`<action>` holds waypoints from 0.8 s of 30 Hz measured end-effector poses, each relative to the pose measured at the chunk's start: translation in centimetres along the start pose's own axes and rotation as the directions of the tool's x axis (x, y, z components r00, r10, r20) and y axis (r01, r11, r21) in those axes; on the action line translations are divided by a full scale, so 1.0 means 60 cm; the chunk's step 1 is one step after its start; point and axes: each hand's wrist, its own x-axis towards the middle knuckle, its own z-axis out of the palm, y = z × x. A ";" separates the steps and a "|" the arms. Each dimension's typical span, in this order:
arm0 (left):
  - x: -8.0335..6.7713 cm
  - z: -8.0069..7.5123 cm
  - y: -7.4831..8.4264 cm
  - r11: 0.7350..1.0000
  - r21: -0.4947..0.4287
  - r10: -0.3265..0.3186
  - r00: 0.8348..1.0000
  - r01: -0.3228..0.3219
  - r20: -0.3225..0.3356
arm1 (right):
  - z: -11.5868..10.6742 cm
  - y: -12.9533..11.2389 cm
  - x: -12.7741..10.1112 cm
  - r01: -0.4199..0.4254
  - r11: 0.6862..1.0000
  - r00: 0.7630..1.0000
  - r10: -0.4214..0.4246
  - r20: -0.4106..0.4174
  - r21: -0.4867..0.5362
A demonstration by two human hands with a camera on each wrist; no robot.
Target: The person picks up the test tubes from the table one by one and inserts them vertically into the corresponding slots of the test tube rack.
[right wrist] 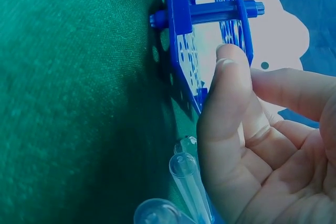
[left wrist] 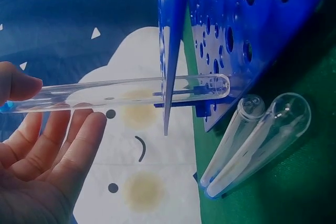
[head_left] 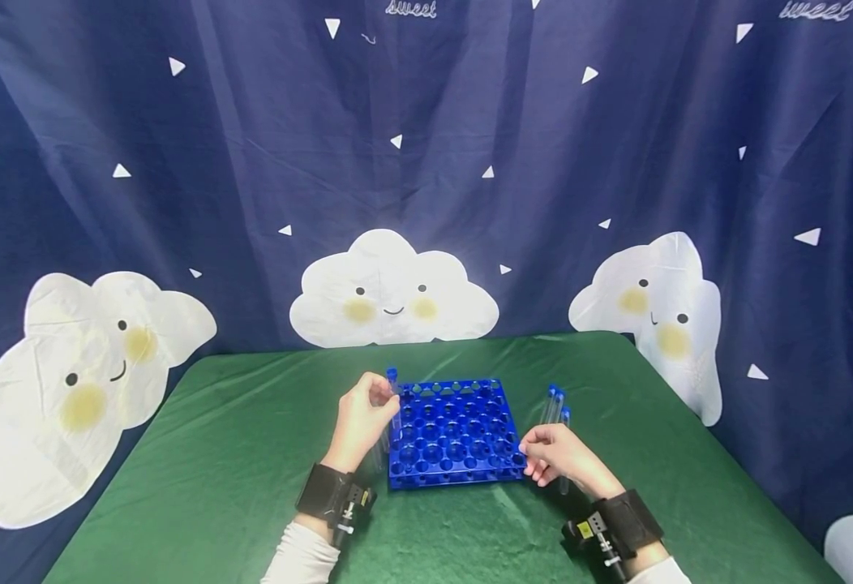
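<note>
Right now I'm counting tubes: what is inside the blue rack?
One clear tube, pinched by the left hand, passes through the blue rack at its far-left corner. Other holes look empty; lower tiers are partly hidden.

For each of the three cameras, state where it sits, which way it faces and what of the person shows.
Head: looks down over the green table at the blue rack; both hands and wristbands show.
Left wrist: by the left hand, faces the test tube it pinches.
Right wrist: by the right hand, faces its thumb on the rack's edge.
All three share the rack.
</note>
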 end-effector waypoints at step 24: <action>0.011 -0.035 -0.012 0.992 0.113 -0.060 0.996 0.052 0.068 | -0.004 0.007 0.004 -0.008 1.000 1.000 0.008 -0.002 0.010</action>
